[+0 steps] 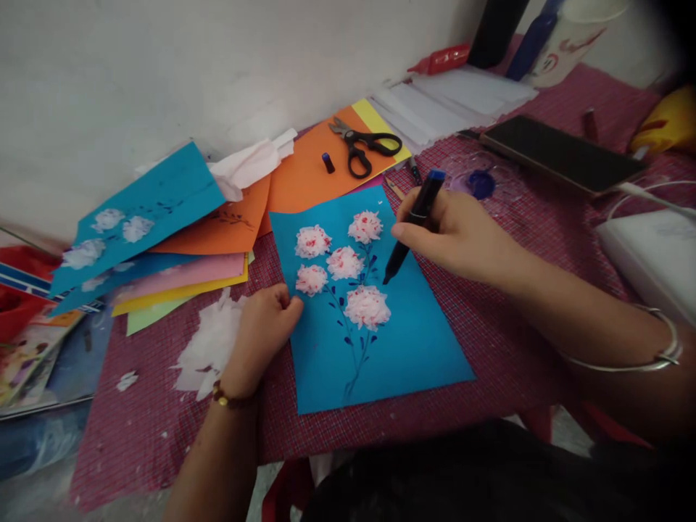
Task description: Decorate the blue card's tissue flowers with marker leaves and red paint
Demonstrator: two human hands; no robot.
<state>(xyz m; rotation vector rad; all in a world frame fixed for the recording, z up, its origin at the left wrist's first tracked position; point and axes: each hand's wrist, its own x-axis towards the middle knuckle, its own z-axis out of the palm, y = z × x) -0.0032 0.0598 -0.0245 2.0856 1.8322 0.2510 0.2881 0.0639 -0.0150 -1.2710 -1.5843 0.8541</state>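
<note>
A blue sheet [418, 333] lies on the red checked cloth, bearing several raised white-and-pink paper flowers [367, 307] with dark drawn stems and leaves. My right hand [457, 235] grips a black marker [409, 235] with a blue end, its tip pointing down near the right side of the lowest flower. Whether the tip touches the sheet, I cannot tell. My left hand [269, 326] rests with curled fingers at the sheet's left edge; anything beneath those fingers is hidden. White paper scraps [209, 351] lie beside my left wrist. A blue-ended cap [328, 163] is on the orange sheet behind.
Black-handled scissors [362, 148] lie on orange paper [296, 177]. Coloured sheets and another flowered blue card [157, 192] are stacked left. On the right are a phone [562, 154], a white box [652, 254] and a clear palette [511, 181]. A paper cup [570, 43] stands behind.
</note>
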